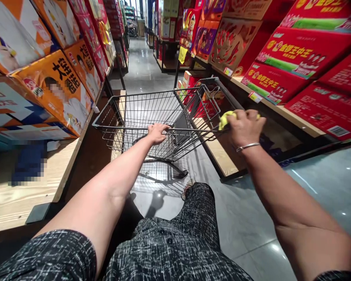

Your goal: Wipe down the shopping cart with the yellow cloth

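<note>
A dark wire shopping cart (pixel 152 95) stands turned sideways in front of me, its basket holding nothing that I can see. My left hand (pixel 158 133) is closed over the near top rim of the basket. At the end of the cart's handle (pixel 229 93), my right hand (pixel 247 127) is closed around a bunched yellow cloth (pixel 226 119) and rests against the handle. A silver bracelet (pixel 248 146) circles the right wrist. The fingertips of the right hand are partly hidden.
Orange boxes (pixel 54 88) are stacked on the wooden shelf (pixel 61 156) at left. Red boxes (pixel 283 58) fill the right shelf, whose dark frame (pixel 228 177) has a low corner near the cart. A shiny tiled aisle (pixel 140 54) runs ahead between the shelves.
</note>
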Motion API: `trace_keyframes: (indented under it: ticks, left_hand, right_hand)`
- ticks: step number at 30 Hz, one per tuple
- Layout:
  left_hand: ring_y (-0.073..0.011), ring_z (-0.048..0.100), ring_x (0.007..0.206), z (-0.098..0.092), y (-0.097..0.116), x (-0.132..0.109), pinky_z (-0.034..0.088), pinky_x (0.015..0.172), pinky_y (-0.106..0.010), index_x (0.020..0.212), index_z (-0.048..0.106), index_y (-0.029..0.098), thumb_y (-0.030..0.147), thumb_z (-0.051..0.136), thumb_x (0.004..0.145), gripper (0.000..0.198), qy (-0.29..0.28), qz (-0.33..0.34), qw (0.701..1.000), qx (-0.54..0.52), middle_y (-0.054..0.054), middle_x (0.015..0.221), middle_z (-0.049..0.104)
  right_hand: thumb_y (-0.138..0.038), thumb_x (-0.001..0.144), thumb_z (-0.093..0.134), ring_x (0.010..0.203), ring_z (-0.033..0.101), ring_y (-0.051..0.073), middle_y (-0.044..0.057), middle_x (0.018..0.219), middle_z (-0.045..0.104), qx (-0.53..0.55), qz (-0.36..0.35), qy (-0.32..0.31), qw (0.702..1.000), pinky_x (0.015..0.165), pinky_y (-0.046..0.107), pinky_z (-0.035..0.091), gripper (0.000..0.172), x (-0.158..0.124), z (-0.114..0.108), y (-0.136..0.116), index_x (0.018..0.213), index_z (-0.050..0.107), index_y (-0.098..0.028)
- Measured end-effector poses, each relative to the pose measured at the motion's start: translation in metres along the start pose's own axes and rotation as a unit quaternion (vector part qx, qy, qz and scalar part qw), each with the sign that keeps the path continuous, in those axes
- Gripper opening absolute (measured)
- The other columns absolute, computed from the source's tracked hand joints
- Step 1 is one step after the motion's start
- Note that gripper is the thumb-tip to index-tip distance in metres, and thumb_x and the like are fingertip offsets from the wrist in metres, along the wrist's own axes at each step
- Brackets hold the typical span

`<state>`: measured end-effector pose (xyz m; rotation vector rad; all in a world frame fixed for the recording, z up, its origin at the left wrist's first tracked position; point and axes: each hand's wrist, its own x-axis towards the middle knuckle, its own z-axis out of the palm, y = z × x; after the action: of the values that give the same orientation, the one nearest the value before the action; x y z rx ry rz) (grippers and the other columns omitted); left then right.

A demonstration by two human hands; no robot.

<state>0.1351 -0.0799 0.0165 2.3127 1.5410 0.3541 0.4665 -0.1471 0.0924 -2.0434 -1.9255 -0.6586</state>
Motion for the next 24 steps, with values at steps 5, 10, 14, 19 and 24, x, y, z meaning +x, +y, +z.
trace_keyframes:
  ticks: [5, 10, 14, 19, 24]
  left_hand:
    - [-0.0284, 0.045, 0.131, -0.019, -0.008, -0.004, 0.028, 0.113, -0.05, 0.121, 0.068, 0.035, 0.013, 0.055, 0.08, 0.048, -0.02, -0.06, 0.998, -0.025, -0.001, 0.13, 0.065]
    - [-0.0307, 0.048, 0.126, -0.029, -0.008, -0.003, 0.034, 0.11, -0.05, 0.107, 0.07, 0.027, 0.014, 0.054, 0.085, 0.031, -0.016, -0.108, 0.994, 0.008, -0.008, 0.119, 0.065]
    - [-0.0289, 0.049, 0.131, -0.025, 0.011, 0.001, 0.032, 0.113, -0.046, 0.126, 0.065, 0.025, 0.01, 0.056, 0.079, 0.049, -0.047, -0.012, 0.997, 0.057, -0.008, 0.131, 0.064]
    - [-0.0293, 0.047, 0.136, -0.018, 0.034, 0.004, 0.028, 0.114, -0.049, 0.147, 0.052, 0.04, 0.022, 0.053, 0.082, 0.068, -0.089, 0.072, 0.992, 0.049, 0.0, 0.146, 0.059]
    - [-0.0264, 0.048, 0.135, -0.018, 0.035, 0.008, 0.028, 0.112, -0.046, 0.147, 0.054, 0.041, 0.025, 0.044, 0.085, 0.065, -0.109, 0.052, 0.992, 0.019, 0.002, 0.144, 0.06]
  right_hand:
    - [-0.022, 0.096, 0.046, 0.117, 0.037, 0.031, 0.017, 0.136, 0.058, 0.018, 0.088, 0.071, 0.993, 0.083, 0.047, 0.027, 0.035, -0.018, 0.001, 0.006, 0.121, 0.072, -0.02]
    - [-0.022, 0.096, 0.045, 0.119, 0.04, 0.033, 0.014, 0.136, 0.058, 0.076, 0.044, 0.127, 0.988, 0.094, 0.052, 0.03, 0.04, -0.052, 0.02, -0.04, 0.129, 0.067, -0.028]
    - [-0.022, 0.095, 0.047, 0.125, 0.041, 0.035, 0.014, 0.136, 0.058, 0.111, 0.016, 0.134, 0.985, 0.099, 0.057, 0.029, 0.043, -0.064, 0.031, -0.064, 0.132, 0.065, -0.032]
    - [-0.022, 0.096, 0.046, 0.13, 0.038, 0.036, 0.012, 0.139, 0.059, 0.152, -0.053, 0.078, 0.984, 0.102, 0.058, 0.027, 0.045, -0.073, 0.06, -0.092, 0.136, 0.063, -0.035]
    - [-0.022, 0.101, 0.037, 0.128, 0.04, 0.032, 0.009, 0.143, 0.059, 0.177, -0.177, -0.141, 0.958, 0.098, 0.053, 0.032, 0.041, -0.104, 0.121, -0.149, 0.126, 0.068, -0.031]
